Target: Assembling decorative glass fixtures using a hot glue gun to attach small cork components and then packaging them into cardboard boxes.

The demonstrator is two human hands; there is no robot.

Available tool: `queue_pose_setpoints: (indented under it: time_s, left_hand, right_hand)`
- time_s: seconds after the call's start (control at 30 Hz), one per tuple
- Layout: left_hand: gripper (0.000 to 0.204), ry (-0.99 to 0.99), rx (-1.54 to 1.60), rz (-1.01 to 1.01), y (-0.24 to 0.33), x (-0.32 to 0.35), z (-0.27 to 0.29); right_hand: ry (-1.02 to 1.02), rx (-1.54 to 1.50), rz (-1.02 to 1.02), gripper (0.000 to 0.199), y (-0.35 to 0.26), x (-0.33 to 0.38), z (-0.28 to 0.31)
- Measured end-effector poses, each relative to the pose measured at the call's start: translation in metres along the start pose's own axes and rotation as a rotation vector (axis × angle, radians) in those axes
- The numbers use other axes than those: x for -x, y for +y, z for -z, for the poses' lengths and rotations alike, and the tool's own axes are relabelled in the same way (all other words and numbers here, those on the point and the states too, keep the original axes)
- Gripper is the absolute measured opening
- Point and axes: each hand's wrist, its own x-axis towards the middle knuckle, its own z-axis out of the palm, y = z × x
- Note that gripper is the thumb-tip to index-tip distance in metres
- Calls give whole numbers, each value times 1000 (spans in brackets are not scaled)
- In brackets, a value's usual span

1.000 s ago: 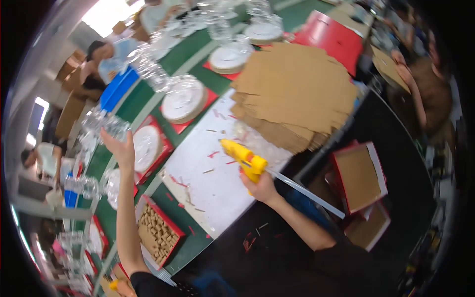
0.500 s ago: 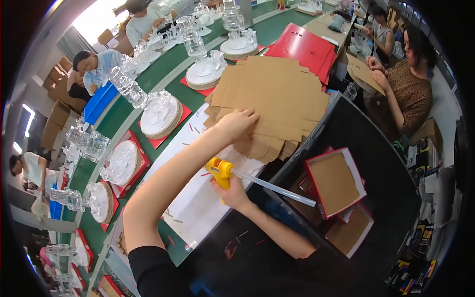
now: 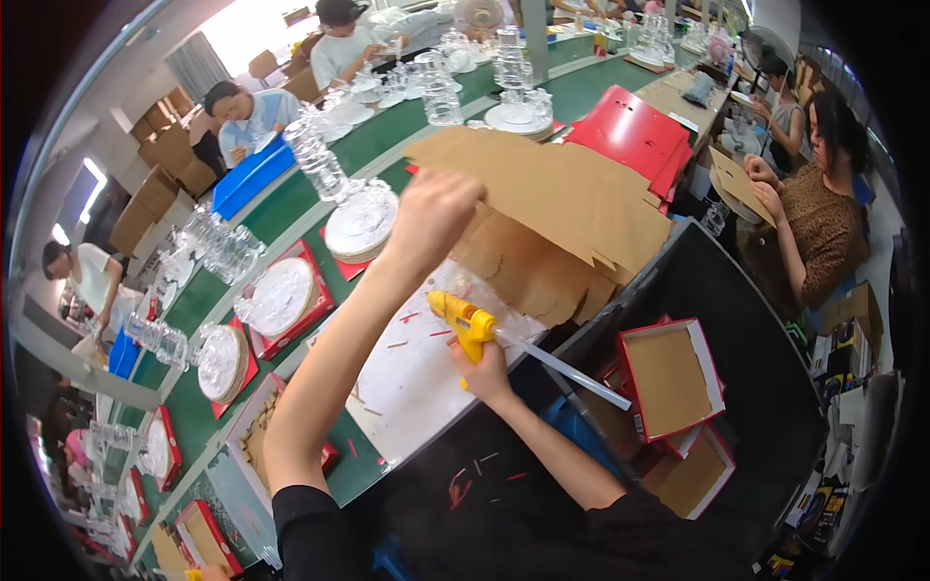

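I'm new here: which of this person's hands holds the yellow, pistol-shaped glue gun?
The right hand grips the yellow glue gun; the left hand holds a brown cardboard sheet instead.

No wording or number is legible from where you stand; marks only, by place. On your right, the upper red-edged box (image 3: 672, 379) carries a small pale patch (image 3: 639, 423) with dark lines low on its outer side, near the corner; too small to read. Far right, near the rim of your view, stacked dark packages (image 3: 825, 496) show pale and coloured print, bent and blurred past reading. Ahead of you, the glossy red sheets (image 3: 630, 145) bear a few small dark spots near the top edge; print or holes, you cannot tell which.
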Motion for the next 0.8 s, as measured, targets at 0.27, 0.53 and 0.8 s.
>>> queue_pose_setpoints:
  time_s: [0.27, 0.53, 0.8]
  left_hand:
    - [10, 990, 540, 361, 12, 135, 164]
    - [28, 964, 899, 732, 110, 278, 245]
    - [29, 1012, 807, 1159, 200, 361, 247]
  right_hand:
    - [-197, -67, -170, 29, 18, -3, 8]
    - [94, -342, -341, 29, 38, -49, 21]
    - [-17, 60, -254, 28, -73, -6, 39]
